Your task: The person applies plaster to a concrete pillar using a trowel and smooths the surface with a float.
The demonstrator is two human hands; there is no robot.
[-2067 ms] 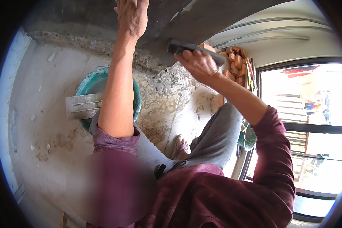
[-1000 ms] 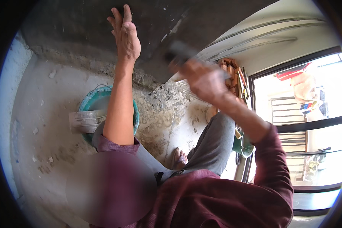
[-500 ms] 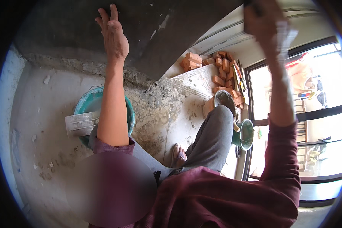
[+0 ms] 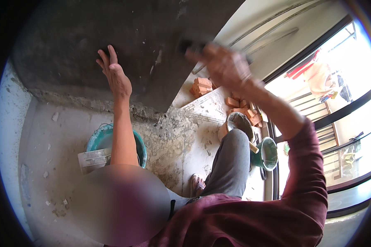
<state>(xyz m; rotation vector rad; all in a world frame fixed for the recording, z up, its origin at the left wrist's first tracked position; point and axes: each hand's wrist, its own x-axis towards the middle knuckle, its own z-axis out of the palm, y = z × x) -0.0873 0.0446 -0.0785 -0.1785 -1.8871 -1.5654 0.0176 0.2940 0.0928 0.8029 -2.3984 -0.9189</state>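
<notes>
My left hand (image 4: 117, 78) is held up in front of a dark grey slab-like surface (image 4: 90, 24), fingers stretched and spread. Nothing is in it, and whether it touches the surface I cannot tell. My right hand (image 4: 226, 68), smeared by motion, is wrapped round a dark tool (image 4: 190, 46) near the slab's right edge. Blur hides the tool's exact kind. Beneath my left forearm stands a teal bucket (image 4: 99, 138), with a pale, flat, scraped-looking piece (image 4: 95, 159) lying across its rim.
Orange bricks (image 4: 202, 86) lie heaped beyond the slab's corner. By my right knee are a mortar-stained bucket (image 4: 240, 121) and a green bucket (image 4: 269, 154). A dark-framed window (image 4: 334, 117) is on the right. Rough cement (image 4: 173, 127) and debris mark the floor.
My right hand has swung left and down with the dark tool, from the upper right to the slab's edge. The left hand appears lower in view, still spread.
</notes>
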